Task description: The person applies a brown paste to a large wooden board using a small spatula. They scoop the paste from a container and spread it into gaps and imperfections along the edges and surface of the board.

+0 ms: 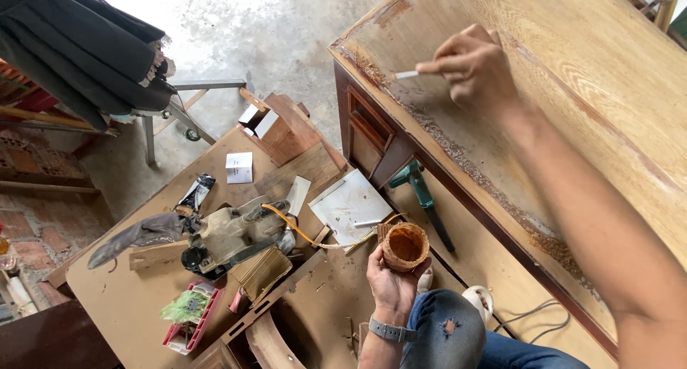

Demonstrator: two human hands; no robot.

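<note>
We are pinching a thin white stick [406,74] in our right hand [474,70], the grip clenched around its back end with thumb and first fingers, and we are pressing its tip onto the worn, flaking strip along the edge of the wooden cabinet panel [572,61]. To do this well, we are judging that the stick should be travelling along the crusted line rather than across it, with light pressure, so whatever is being spread is staying in the rough band and off the clean grain beside it.

Our left hand [392,279] is grasping a small round cup [405,246], caked brown outside and in, held upright just above our knee and well apart from the stick. Its inside is looking orange-brown and coated; whether it is holding liquid we cannot tell. Keeping it level and nearer the panel would be shortening each reach.

Farther out, on the brown counter [129,297], a dusty power tool [232,236] is lying beside a red tray [192,315] holding green scraps, and a small white box [239,167] is sitting near the far edge.
</note>
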